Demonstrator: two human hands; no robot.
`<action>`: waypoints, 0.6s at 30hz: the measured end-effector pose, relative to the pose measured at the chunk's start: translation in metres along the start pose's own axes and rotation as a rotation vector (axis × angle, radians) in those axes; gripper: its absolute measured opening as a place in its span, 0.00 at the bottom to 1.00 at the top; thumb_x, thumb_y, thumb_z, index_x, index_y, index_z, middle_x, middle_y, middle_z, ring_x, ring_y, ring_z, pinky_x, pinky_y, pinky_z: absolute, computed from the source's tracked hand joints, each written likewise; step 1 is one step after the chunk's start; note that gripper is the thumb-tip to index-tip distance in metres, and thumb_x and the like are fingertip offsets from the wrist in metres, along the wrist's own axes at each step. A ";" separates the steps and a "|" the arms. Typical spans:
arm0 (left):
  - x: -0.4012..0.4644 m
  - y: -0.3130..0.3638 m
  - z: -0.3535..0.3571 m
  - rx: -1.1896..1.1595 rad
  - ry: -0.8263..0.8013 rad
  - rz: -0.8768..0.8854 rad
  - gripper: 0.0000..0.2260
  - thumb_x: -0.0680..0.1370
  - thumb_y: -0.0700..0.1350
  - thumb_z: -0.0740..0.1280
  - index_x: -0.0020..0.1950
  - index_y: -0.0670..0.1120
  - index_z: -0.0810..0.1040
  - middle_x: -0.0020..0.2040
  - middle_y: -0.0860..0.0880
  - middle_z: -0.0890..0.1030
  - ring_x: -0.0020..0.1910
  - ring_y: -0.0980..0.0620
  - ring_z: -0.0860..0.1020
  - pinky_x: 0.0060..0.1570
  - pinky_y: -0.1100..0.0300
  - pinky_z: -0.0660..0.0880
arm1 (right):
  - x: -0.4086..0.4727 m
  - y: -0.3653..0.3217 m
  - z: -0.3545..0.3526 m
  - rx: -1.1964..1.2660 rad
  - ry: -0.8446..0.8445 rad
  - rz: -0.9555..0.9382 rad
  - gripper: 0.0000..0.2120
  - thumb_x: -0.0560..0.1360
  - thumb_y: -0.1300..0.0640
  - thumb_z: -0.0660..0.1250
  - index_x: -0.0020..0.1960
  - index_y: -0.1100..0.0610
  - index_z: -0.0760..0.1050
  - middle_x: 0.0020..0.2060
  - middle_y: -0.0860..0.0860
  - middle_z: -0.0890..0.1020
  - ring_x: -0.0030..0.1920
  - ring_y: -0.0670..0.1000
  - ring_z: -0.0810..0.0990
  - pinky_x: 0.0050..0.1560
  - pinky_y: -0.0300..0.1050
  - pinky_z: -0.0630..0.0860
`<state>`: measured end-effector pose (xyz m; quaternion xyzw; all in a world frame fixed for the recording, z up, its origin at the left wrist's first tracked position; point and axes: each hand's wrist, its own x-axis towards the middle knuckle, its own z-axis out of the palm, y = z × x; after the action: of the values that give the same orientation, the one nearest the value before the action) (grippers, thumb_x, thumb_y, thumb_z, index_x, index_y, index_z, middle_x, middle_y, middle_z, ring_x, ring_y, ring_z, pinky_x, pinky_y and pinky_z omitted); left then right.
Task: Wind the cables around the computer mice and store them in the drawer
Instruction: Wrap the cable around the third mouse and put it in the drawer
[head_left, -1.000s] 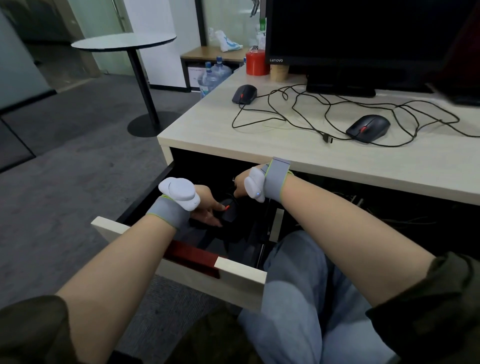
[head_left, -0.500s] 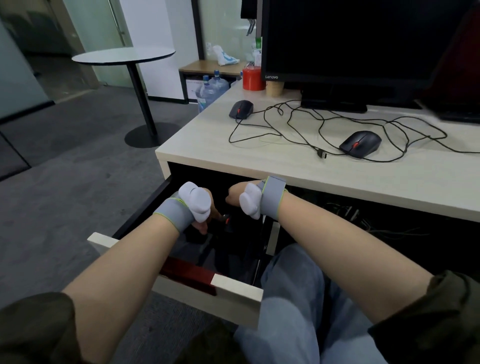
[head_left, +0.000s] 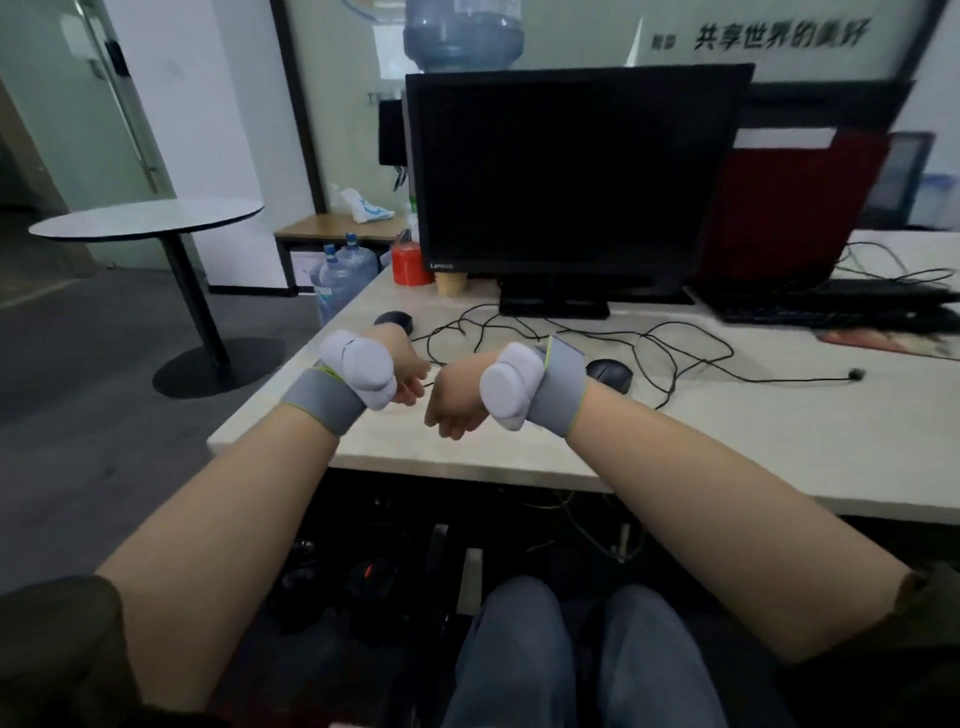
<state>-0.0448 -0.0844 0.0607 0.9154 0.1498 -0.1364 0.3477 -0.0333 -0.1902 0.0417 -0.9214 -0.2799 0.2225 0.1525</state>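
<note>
The pale tabletop (head_left: 727, 447) carries a black mouse (head_left: 609, 375) just beyond the right hand (head_left: 457, 405), another mouse (head_left: 395, 321) beyond the left hand (head_left: 405, 371), tangled cables (head_left: 675, 343), a monitor (head_left: 571, 176), a red can (head_left: 410, 262) and a keyboard (head_left: 831, 306).

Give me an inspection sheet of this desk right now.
Surface: pale desk, mostly bare near its front edge.
Job's things: far mouse and near mouse on the desk, unwound; drawer below too dark to judge.
Clutter: red can, monitor, keyboard.
Grippers: left hand and right hand over the desk, fingers curled, holding nothing clearly.
Cables: black cables tangled loosely.
Surroundings: round table, water bottles.
</note>
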 end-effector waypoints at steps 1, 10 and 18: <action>0.006 0.013 0.005 0.007 0.028 0.065 0.08 0.80 0.38 0.59 0.46 0.36 0.74 0.41 0.41 0.78 0.31 0.48 0.74 0.32 0.60 0.72 | -0.006 0.013 -0.016 0.022 -0.007 0.046 0.16 0.77 0.61 0.61 0.61 0.70 0.72 0.56 0.63 0.80 0.57 0.61 0.80 0.32 0.39 0.76; 0.068 0.086 0.064 0.249 0.032 0.492 0.12 0.79 0.44 0.61 0.60 0.46 0.79 0.56 0.47 0.82 0.52 0.50 0.78 0.39 0.66 0.70 | -0.055 0.147 -0.095 -0.228 0.226 0.284 0.18 0.77 0.58 0.61 0.66 0.51 0.73 0.63 0.49 0.77 0.61 0.50 0.75 0.62 0.41 0.69; 0.096 0.096 0.096 0.326 -0.061 0.497 0.11 0.79 0.41 0.61 0.59 0.43 0.78 0.59 0.46 0.80 0.56 0.48 0.77 0.52 0.62 0.70 | -0.024 0.215 -0.073 -0.263 0.148 0.224 0.28 0.74 0.60 0.64 0.73 0.51 0.62 0.71 0.50 0.67 0.69 0.53 0.68 0.68 0.47 0.65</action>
<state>0.0648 -0.2009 0.0146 0.9633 -0.1134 -0.0969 0.2232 0.0818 -0.3867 0.0246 -0.9726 -0.1902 0.1310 0.0252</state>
